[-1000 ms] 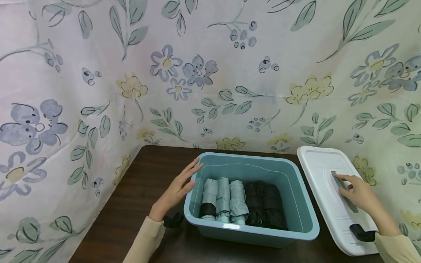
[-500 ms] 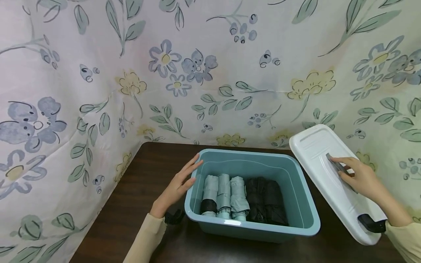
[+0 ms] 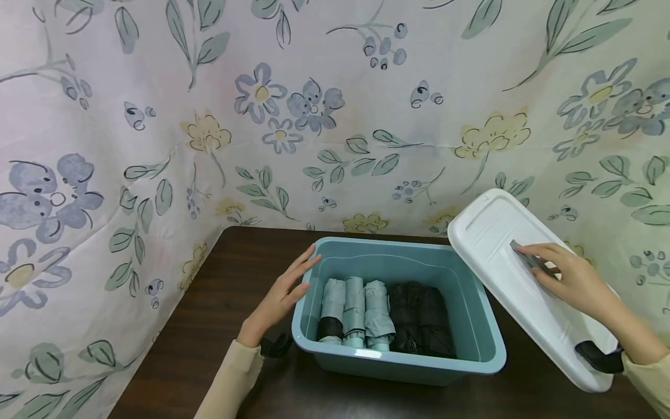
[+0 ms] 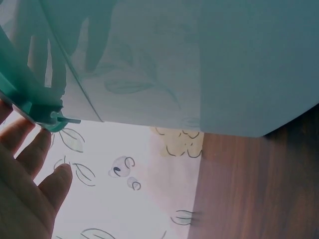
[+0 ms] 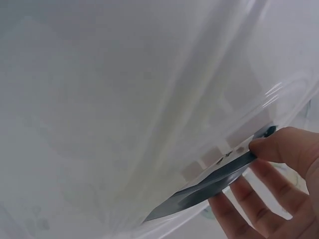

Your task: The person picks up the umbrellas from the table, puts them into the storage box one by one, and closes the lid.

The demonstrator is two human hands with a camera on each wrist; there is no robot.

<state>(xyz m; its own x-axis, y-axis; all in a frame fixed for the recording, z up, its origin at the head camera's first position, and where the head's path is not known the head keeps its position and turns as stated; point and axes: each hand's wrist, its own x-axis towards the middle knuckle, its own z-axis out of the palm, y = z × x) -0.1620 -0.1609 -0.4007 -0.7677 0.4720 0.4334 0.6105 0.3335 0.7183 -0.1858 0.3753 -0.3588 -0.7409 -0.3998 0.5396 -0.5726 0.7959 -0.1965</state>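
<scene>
A blue-green plastic bin (image 3: 387, 371) stands on the dark table. Inside lie 3 pale grey-green rolls (image 3: 355, 308) that look like folded umbrellas, beside black ones (image 3: 435, 320). My left hand (image 3: 280, 299) rests on the bin's left rim with fingers fairly straight; in the left wrist view its fingertips touch the bin's corner (image 4: 47, 112). My right hand (image 3: 573, 282) pinches the grey handle (image 5: 209, 186) of a white lid (image 3: 489, 233) between thumb and fingers. The lid is raised and tilted, its far left corner overlapping the bin's right back corner in the head view.
The brown wooden table (image 3: 230, 279) extends left of the bin and in front of it. A floral cloth (image 3: 314, 174) hangs directly behind the table and along its left side.
My right hand has lifted the white lid off its place right of the bin, tilting it and shifting it left toward the bin. The left hand stays on the rim.
</scene>
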